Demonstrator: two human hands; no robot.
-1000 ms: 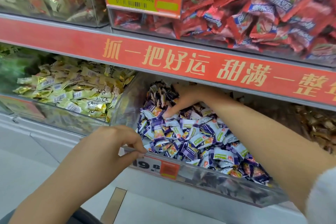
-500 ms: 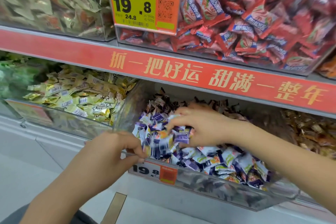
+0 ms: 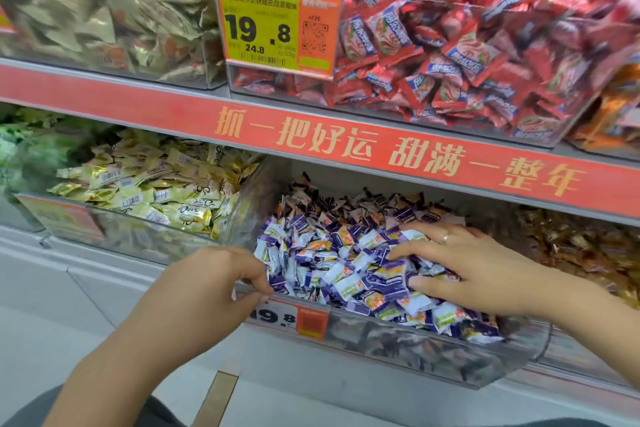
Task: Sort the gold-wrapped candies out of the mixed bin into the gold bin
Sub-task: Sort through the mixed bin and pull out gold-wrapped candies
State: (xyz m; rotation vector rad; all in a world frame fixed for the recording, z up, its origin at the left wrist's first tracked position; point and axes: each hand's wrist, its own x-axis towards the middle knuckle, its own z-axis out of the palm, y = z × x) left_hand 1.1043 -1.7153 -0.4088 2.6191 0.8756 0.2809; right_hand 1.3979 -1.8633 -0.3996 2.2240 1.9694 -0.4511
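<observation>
Left grip (image 3: 221, 282): thumb and fingers pinch the front rim of the mixed bin (image 3: 398, 333) at its left corner, steadying it. Right grip (image 3: 474, 274): fingers straight and spread, lying flat on the heap of purple-and-white candies (image 3: 332, 274); it holds nothing that I can see, ring on one finger.

Gold bin (image 3: 138, 239) sits just left of the left grip, sharing a clear wall with the mixed bin; it is well filled with gold-wrapped candies (image 3: 166, 191).

Progress, as a judgement: search stage. No gold wrapper shows on the surface of the mixed heap, and neither hand carries one. Either the top layer is already sorted or strays lie deeper; the flat right hand looks set to rake through. How many remain cannot be told.

Hard to read:
- Candies under the right palm are covered.
- Lower layers of the mixed bin show only as blur through the clear front.
- Back of the mixed bin, beyond the right grip, is shaded under the red shelf strip (image 3: 311, 135).
- Brown-wrapped bin (image 3: 581, 246) right of the right grip is blurred, edge cut off.
- Price label (image 3: 291, 319) on the mixed bin is partly covered by the left thumb.
</observation>
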